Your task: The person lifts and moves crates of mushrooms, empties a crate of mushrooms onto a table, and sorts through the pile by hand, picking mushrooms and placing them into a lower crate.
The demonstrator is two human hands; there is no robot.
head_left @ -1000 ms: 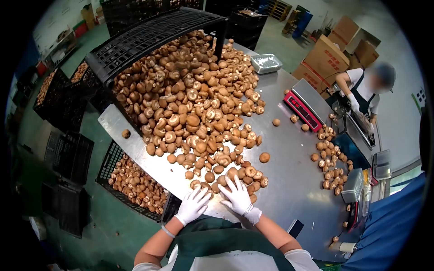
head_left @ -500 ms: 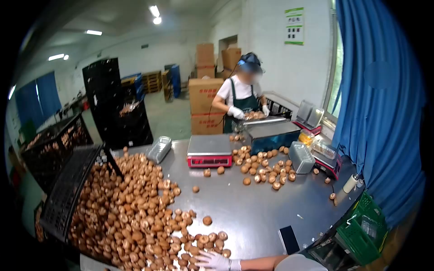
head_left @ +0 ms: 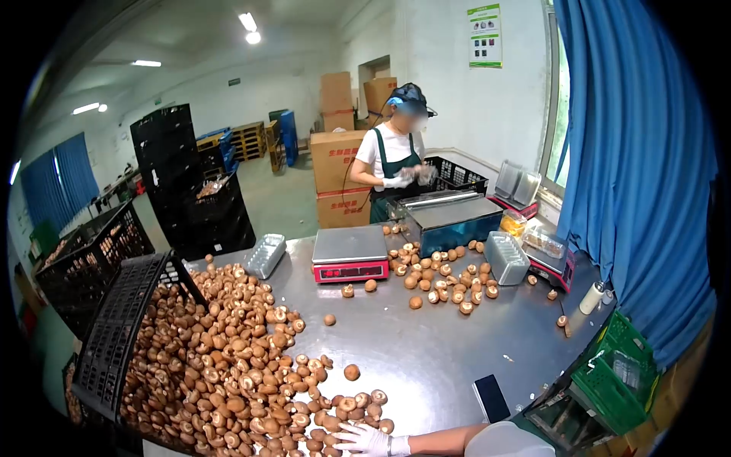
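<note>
My right hand [head_left: 364, 440], in a white glove, reaches in from the lower right. Its fingers are spread and rest against the near right edge of a large heap of brown mushrooms [head_left: 228, 365] on the metal table [head_left: 426, 358]. Several mushrooms lie just above the fingertips. My left hand is out of the frame. A black crate [head_left: 114, 335] lies tipped on its side at the heap's left.
A scale [head_left: 350, 255] stands mid-table, near clear plastic trays [head_left: 266, 256] and a blue-sided machine [head_left: 449, 221]. A phone [head_left: 492, 397] lies near the right edge, beside green crates [head_left: 613, 381]. Across the table stands a co-worker [head_left: 396, 156]; black crates [head_left: 183, 175] are stacked left.
The view has shifted slightly. The co-worker's hands have come up and together, away from the mushrooms at the machine. My right hand stays spread at the heap's edge.
</note>
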